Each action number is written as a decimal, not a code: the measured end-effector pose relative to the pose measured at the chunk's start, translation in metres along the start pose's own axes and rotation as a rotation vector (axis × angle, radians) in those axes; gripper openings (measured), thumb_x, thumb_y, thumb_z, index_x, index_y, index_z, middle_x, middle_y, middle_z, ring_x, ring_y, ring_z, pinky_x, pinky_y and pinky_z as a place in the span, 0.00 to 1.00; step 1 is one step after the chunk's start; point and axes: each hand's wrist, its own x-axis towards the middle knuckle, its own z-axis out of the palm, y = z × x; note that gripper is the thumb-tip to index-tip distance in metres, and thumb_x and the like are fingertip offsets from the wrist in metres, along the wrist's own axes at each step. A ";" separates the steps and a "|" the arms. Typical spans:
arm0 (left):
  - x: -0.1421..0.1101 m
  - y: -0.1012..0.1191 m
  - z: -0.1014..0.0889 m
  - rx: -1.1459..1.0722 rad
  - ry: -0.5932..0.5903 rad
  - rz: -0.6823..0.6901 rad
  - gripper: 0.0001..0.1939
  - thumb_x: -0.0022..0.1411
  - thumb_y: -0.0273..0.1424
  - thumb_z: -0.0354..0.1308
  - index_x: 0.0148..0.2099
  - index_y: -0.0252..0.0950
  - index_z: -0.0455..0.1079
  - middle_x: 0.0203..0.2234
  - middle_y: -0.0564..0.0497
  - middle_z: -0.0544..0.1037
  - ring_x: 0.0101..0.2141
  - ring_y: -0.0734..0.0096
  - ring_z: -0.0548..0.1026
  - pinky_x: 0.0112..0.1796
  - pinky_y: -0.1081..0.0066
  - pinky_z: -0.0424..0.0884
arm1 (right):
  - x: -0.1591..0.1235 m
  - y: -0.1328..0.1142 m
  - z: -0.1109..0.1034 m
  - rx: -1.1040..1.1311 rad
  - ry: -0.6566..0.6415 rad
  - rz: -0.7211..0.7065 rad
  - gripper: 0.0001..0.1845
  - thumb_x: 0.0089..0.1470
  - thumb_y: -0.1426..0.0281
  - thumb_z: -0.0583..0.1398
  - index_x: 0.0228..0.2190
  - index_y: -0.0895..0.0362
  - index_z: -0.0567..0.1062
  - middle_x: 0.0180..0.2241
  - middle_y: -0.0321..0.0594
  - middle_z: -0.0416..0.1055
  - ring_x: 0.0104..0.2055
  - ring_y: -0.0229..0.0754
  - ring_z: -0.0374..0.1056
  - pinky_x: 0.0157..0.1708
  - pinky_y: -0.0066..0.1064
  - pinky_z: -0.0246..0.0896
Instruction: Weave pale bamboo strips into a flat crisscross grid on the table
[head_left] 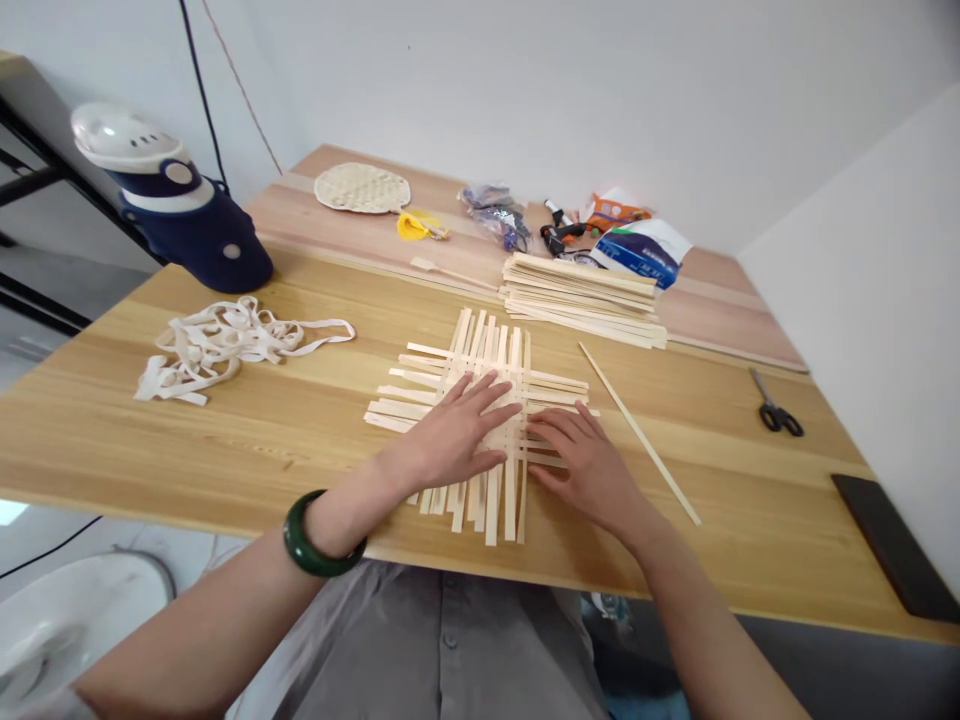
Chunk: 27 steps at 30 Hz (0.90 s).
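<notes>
A woven mat of pale flat strips (491, 345) lies on the table in front of me, its loose strip ends sticking out on all sides. My left hand (461, 430) rests flat across the middle of the weave, fingers spread, hiding part of it. On the right side of the mat, my right hand (577, 460) touches the crossing strips with its fingertips, the fingers stretched out and slightly bent. A single loose strip (639, 432) lies slantwise to the right of my right hand.
Behind the mat is a stack of strips (581, 300). White cloth tape (225, 345) and a large blue bottle (199, 230) stand left. Scissors (776, 410) and a black flat object (892, 545) lie right. At the back are a woven fan (362, 188), yellow cord (418, 226) and plastic packets (496, 215).
</notes>
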 end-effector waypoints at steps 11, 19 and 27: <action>0.001 -0.008 0.025 -0.115 0.024 -0.063 0.30 0.60 0.34 0.60 0.63 0.35 0.63 0.65 0.41 0.61 0.67 0.55 0.53 0.66 0.48 0.45 | 0.004 0.005 0.007 0.098 0.033 0.029 0.17 0.55 0.72 0.62 0.47 0.55 0.71 0.50 0.45 0.72 0.52 0.51 0.66 0.51 0.47 0.67; 0.005 -0.006 0.028 -0.188 0.086 -0.143 0.29 0.54 0.31 0.64 0.59 0.36 0.68 0.62 0.44 0.66 0.65 0.56 0.58 0.66 0.50 0.48 | 0.005 0.005 0.016 0.180 0.092 0.103 0.18 0.52 0.74 0.61 0.46 0.54 0.70 0.49 0.44 0.71 0.52 0.50 0.64 0.53 0.46 0.65; 0.010 -0.004 0.027 -0.187 0.106 -0.167 0.28 0.53 0.29 0.64 0.57 0.36 0.68 0.61 0.45 0.68 0.64 0.54 0.60 0.66 0.50 0.50 | 0.008 0.005 0.018 0.209 0.074 0.164 0.19 0.50 0.75 0.60 0.46 0.55 0.70 0.49 0.45 0.71 0.53 0.51 0.63 0.53 0.47 0.65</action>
